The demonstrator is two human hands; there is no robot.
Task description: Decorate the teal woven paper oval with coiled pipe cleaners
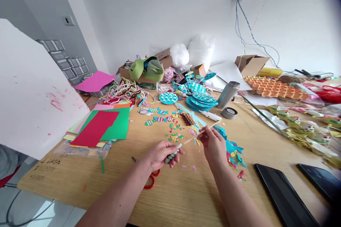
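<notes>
Honestly, one thin stick (189, 140) and one pale teal piece (172, 156), both in hand

The left hand (163, 153) has the small ridged teal bit pinched between thumb and curled fingers, over the near half of the table (64, 181). The right hand (213, 145) is pinching the stick, one end aimed at the teal piece; can't tell if they touch. Red-handled scissors (152, 183) lie by the left forearm, toward the near edge. Coloured paper (117, 124) is piled by the left edge, teal plates (199, 104) toward the back.

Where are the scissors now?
Low, just left of centre in the head view: the scissors on the table, red handles showing below the left hand, beside the forearm.
</notes>
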